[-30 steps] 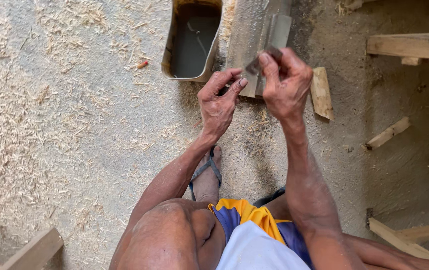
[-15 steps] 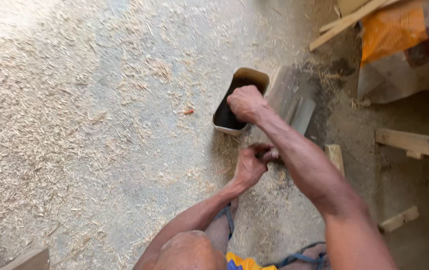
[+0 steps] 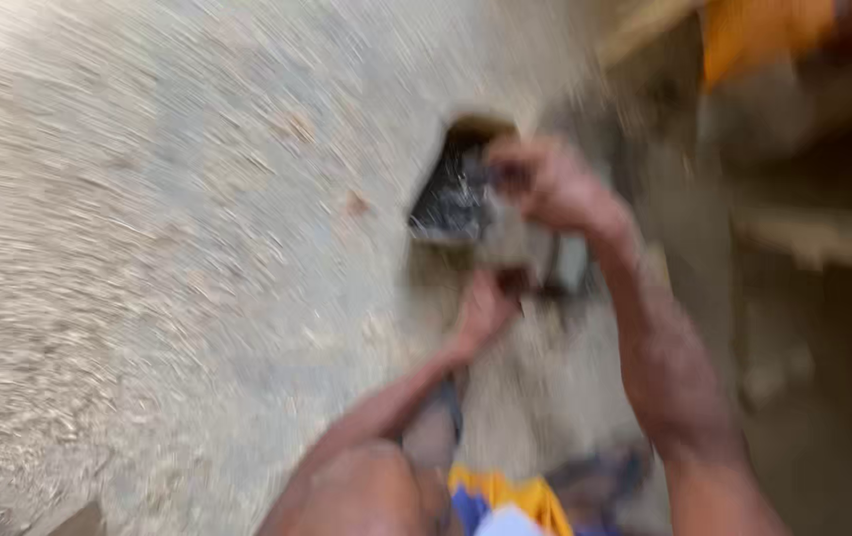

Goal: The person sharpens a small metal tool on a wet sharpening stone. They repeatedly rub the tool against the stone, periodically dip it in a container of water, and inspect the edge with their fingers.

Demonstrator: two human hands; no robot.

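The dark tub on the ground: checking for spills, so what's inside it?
The tub holds something dark and glinting, perhaps liquid; blur prevents certainty. The right hand covers its near-right edge.

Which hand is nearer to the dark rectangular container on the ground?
The right hand. It is at the upper right edge of the dark rectangular container, perhaps touching it; blur hides contact. The left hand is lower, below the container and apart from it.

Bare arms and bare knee, with yellow and blue shorts (image 3: 495, 496), all blurred.
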